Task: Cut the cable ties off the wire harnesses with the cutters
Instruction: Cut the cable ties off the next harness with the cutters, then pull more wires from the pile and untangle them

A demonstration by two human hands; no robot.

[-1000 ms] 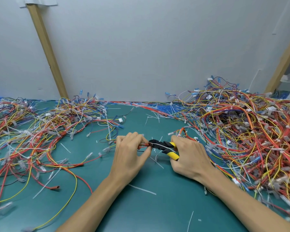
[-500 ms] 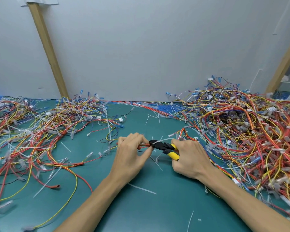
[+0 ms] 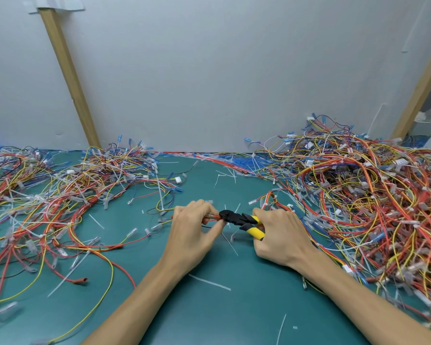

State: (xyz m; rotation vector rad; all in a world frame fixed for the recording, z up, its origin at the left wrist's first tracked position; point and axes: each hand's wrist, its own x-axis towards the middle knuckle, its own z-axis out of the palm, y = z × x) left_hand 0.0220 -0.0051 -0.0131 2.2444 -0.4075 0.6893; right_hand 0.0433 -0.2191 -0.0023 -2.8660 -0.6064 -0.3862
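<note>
At frame centre the left hand (image 3: pixel 192 232) pinches a small wire bundle (image 3: pixel 213 216) while the right hand (image 3: pixel 281 235) grips the cutters (image 3: pixel 237 218), nose at the bundle. Snipped ties (image 3: pixel 209 282) litter the mat; judging by the tied heap (image 3: pixel 358 195) at right, much is left to do

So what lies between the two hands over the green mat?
Head view: black-nosed, yellow-handled cutters span the gap, handles gripped by the right hand, nose at the red wires pinched by the left hand.
</note>
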